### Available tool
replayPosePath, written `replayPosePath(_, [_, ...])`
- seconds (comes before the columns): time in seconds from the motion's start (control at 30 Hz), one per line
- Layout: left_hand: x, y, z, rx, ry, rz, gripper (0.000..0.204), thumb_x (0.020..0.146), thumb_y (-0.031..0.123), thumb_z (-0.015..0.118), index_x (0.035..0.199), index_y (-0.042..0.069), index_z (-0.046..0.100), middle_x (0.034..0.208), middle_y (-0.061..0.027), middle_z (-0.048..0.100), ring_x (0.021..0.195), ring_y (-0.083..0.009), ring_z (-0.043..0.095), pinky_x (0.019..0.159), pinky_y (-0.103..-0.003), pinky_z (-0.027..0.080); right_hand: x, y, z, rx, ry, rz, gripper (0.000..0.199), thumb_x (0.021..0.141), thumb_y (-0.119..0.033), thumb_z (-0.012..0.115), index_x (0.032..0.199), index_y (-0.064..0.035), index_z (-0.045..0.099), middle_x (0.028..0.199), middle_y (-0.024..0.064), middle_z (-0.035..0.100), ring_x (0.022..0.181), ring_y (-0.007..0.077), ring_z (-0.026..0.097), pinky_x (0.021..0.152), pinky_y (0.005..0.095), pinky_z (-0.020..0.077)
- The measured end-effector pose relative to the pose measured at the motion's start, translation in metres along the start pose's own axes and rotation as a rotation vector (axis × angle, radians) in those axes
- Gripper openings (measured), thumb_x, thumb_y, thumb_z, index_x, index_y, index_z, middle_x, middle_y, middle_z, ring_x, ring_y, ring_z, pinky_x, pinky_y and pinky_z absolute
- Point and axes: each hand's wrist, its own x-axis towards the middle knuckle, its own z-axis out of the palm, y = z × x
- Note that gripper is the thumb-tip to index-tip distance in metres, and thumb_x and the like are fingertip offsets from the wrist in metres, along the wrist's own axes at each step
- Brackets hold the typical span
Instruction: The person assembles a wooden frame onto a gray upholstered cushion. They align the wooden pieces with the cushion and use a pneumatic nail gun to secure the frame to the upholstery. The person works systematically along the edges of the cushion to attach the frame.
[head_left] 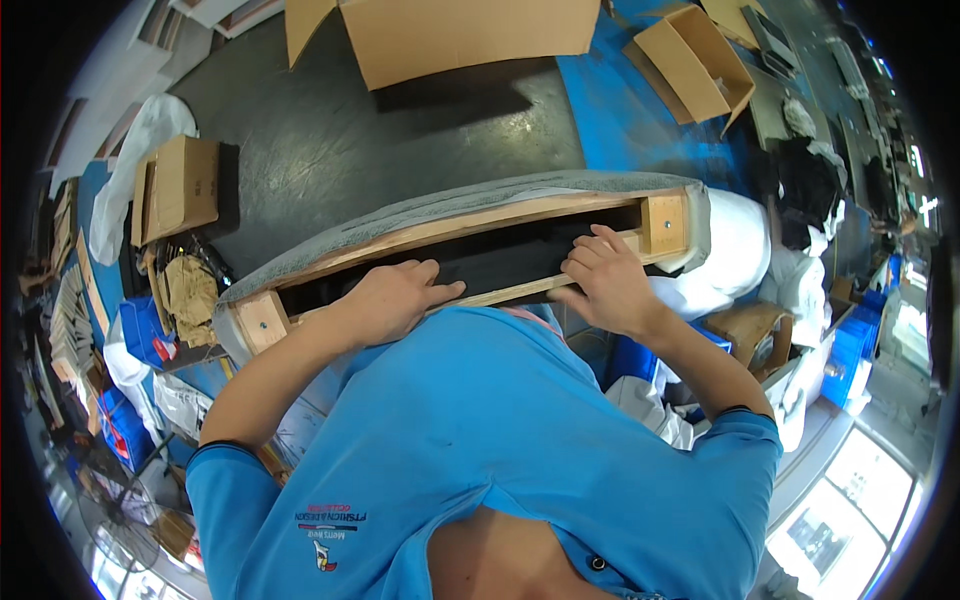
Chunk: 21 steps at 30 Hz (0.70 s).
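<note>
- While the two hands were well apart from each other in the middle of the view, the wooden frame [520, 289] lay across there, just in front of the blue shirt [470, 400].
- The right hand [612, 287] was clamped on the near rail, with its fingers above and its thumb below.
- The left hand [392, 298] was at the same rail, more to the left, its fingers bent toward the dark lining [505, 258]; I could not tell whether it gripped anything.
- In my judgement, the step in hand was adjusting this lining along the rail, and the next move seemed to call for a steady right hold and careful left fingers.
- Both rails were slender, of pale wood; the right corner block [668, 225] and left corner block [262, 322] looked thicker, each with a metal fastener.
- Grey fabric [400, 215], soft-looking and slightly fuzzy, curved along the outer side.
- At the upper middle, a brown cardboard box [470, 40] stood over the dark surface [400, 140], which looked smooth and a little shiny.
</note>
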Motion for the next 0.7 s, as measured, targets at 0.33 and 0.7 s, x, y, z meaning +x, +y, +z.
replayPosePath(0.33, [0.017, 0.015, 0.020, 0.041, 0.155, 0.058, 0.045, 0.098, 0.035, 0.069, 0.137, 0.013, 0.070, 0.094, -0.0090, 0.066, 0.095, -0.0285, 0.068, 0.076, -0.041, 0.059, -0.022, -0.011, 0.020, -0.130, 0.043, 0.148, 0.038, 0.064, -0.017, 0.082, 0.097, -0.0118, 0.063, 0.100, 0.0054, 0.063, 0.116, 0.0260, 0.061, 0.126, 0.0510, 0.0347])
replayPosePath(0.7, [-0.007, 0.004, 0.027, -0.268, 0.236, -0.036, 0.045, 0.094, 0.023, 0.077, 0.136, 0.007, 0.070, 0.125, -0.0147, 0.064, 0.117, -0.0318, 0.063, 0.099, -0.042, 0.053, -0.008, -0.002, 0.007, -0.013, -0.025, 0.160, 0.054, 0.072, -0.054, 0.086, 0.087, -0.0056, 0.068, 0.092, 0.0086, 0.063, 0.101, 0.0311, 0.063, 0.113, 0.0498, 0.0425])
